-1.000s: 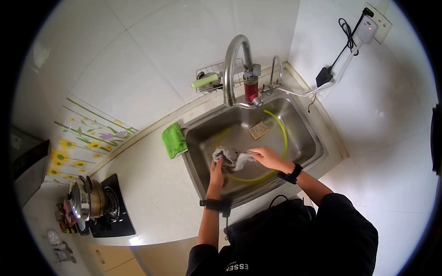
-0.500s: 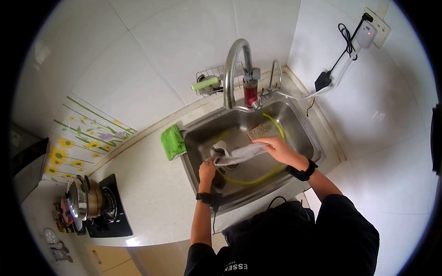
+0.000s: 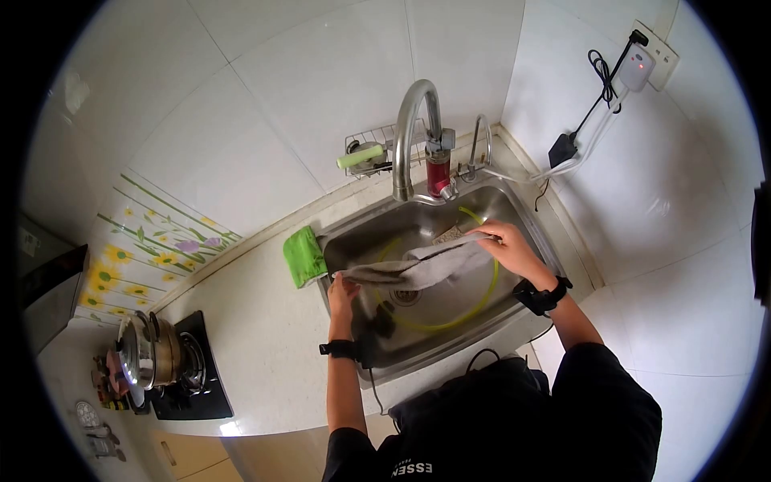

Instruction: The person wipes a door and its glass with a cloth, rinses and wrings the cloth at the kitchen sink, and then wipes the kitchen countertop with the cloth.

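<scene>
A grey cloth (image 3: pixel 426 269) is stretched between my two hands above the steel sink (image 3: pixel 450 341). My left hand (image 3: pixel 342 291) pinches its left end near the sink's left rim. At the right end, my right hand (image 3: pixel 507 245) grips the other corner, fingers closed on the fabric. Inside the basin a yellow-green hose (image 3: pixel 438 327) curves around the drain (image 3: pixel 406 296). A tan scrubbing pad (image 3: pixel 447 235) lies toward the back, partly covered by the cloth. Something dark (image 3: pixel 384 321) rests at the basin's left front.
The tall faucet (image 3: pixel 408 132) arches over the back of the sink, with a smaller tap (image 3: pixel 483 140) beside it. A green cloth (image 3: pixel 304 257) lies by the left rim. A wire rack (image 3: pixel 365 157) stands behind; a pot (image 3: pixel 148 353) sits on the stove at left.
The grey cloth has gone from bunched and folded to spread out flat. My left hand has moved left and my right hand slightly right and up, widening the gap between them.
</scene>
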Demonstrator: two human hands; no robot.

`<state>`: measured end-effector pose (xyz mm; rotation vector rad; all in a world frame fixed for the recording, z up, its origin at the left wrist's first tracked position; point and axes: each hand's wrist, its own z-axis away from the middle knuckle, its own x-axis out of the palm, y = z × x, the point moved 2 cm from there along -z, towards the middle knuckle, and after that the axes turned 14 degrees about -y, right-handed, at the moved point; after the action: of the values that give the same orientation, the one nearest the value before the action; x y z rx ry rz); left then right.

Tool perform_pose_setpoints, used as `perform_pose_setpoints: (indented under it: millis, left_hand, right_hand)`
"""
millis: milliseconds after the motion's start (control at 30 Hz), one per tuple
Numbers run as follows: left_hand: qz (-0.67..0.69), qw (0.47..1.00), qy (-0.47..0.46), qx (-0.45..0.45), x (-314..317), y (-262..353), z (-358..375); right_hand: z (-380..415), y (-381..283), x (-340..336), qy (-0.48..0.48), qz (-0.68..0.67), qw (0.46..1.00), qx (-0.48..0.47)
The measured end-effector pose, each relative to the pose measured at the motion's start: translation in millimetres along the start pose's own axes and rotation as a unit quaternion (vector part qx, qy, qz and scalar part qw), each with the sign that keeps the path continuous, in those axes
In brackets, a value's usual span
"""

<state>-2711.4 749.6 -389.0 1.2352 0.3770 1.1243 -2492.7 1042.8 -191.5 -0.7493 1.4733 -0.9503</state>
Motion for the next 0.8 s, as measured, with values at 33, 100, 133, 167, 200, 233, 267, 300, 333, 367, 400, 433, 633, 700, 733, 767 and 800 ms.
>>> perform_pose_setpoints:
  millis: [33, 100, 133, 167, 200, 233, 267, 300, 333, 367, 400, 433, 633, 700, 733, 767, 800]
  left_hand:
    - [-0.029, 0.999, 0.001, -0.021, -5, -1, -1]
    - [-0.089, 0.994, 0.002, -0.062, -11, -4, -2]
    - [-0.18, 0.982, 0.027, -0.046, -10, -7, -1]
    - [-0.271, 0.961, 0.05, -0.029, -2, -15, -2]
    - [-0.359, 0.931, 0.072, -0.011, 8, -25, -3]
    - [-0.437, 0.896, 0.029, 0.071, 26, -40, -5]
    - [-0.508, 0.848, -0.014, 0.153, 49, -55, -5]
    - [-0.477, 0.857, -0.075, 0.181, 85, -54, 3]
    - [-0.442, 0.862, -0.137, 0.208, 125, -42, 15]
    - [-0.412, 0.865, -0.16, 0.238, 158, -33, 25]
    - [-0.38, 0.866, -0.183, 0.269, 181, -28, 31]
    - [-0.367, 0.876, -0.213, 0.23, 195, -30, 30]
    - [-0.356, 0.889, -0.279, 0.074, 219, -40, 26]
    - [-0.307, 0.917, -0.254, 0.031, 213, -37, 31]
    - [-0.292, 0.919, -0.261, 0.054, 208, -39, 31]
    - [-0.276, 0.92, -0.268, 0.075, 202, -42, 30]
    - [-0.261, 0.921, -0.273, 0.097, 196, -42, 29]
  right_hand:
    - [2, 2, -1, 0.003, -0.028, 1.0, 0.002]
    - [5, 5, -2, 0.01, -0.083, 0.996, 0.007]
    - [5, 7, -1, -0.003, -0.086, 0.996, 0.001]
    - [4, 11, 0, -0.015, -0.089, 0.996, -0.005]
    - [3, 15, 2, -0.026, -0.092, 0.995, -0.01]
    - [1, 16, 5, -0.048, -0.098, 0.994, -0.01]
    - [-2, 15, 9, -0.071, -0.104, 0.992, -0.01]
    - [-4, 15, 14, -0.094, -0.109, 0.99, -0.01]
    - [-6, 17, 17, -0.099, -0.104, 0.989, -0.027]
    - [-7, 20, 20, -0.103, -0.098, 0.989, -0.043]
    - [-8, 20, 21, -0.107, -0.092, 0.988, -0.059]
    - [-6, 13, 18, -0.108, -0.106, 0.988, -0.041]
    - [13, 7, -10, -0.095, -0.062, 0.993, 0.008]
    - [23, 20, -16, -0.047, -0.076, 0.996, 0.018]
    - [27, 30, -19, -0.023, -0.085, 0.996, 0.022]
    - [30, 43, -22, 0.017, -0.036, 0.999, 0.006]
    - [32, 46, -24, 0.03, -0.026, 0.999, 0.014]
